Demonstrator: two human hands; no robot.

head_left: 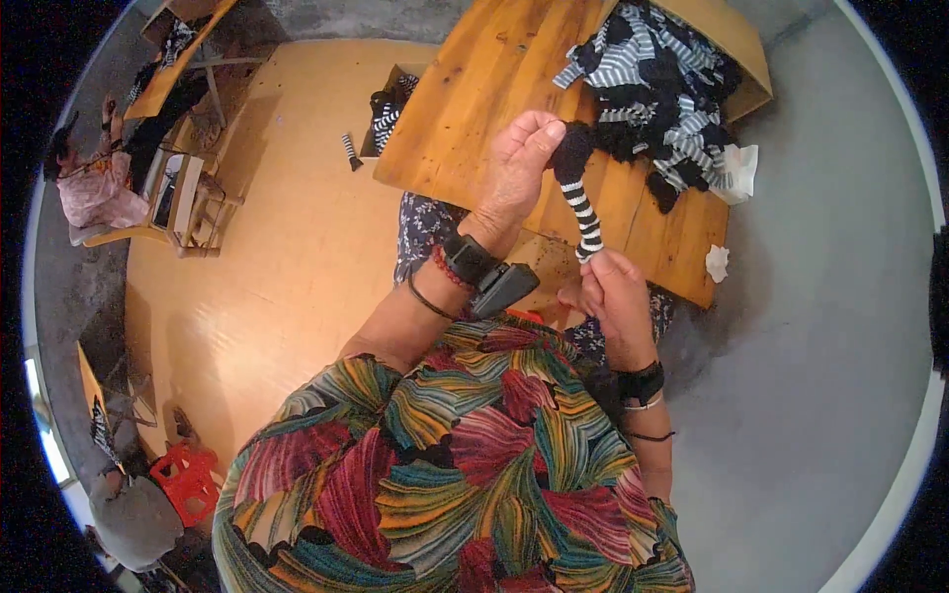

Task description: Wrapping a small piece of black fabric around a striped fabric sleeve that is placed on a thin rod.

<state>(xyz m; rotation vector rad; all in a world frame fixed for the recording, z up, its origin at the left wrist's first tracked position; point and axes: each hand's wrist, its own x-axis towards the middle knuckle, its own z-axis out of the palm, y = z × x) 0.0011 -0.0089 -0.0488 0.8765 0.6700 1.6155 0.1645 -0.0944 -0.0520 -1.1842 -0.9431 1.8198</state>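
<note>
Left hand [516, 163] and right hand [620, 295] closed; striped knit piece [581, 205] gripped at opposite ends, judged unfinished; knit pile [682, 94] on bench [474, 89] apparently left.

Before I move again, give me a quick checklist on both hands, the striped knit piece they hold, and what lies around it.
1. Left hand gripping the black end of the striped knit piece: ok.
2. Right hand gripping the striped end: ok.
3. Held piece apart from the knit pile: cannot tell, they overlap in this view.
4. Floor clear of loose pieces: not ok, a small striped piece lies there.
5. Knit free of flaws: cannot tell, too small.
</note>
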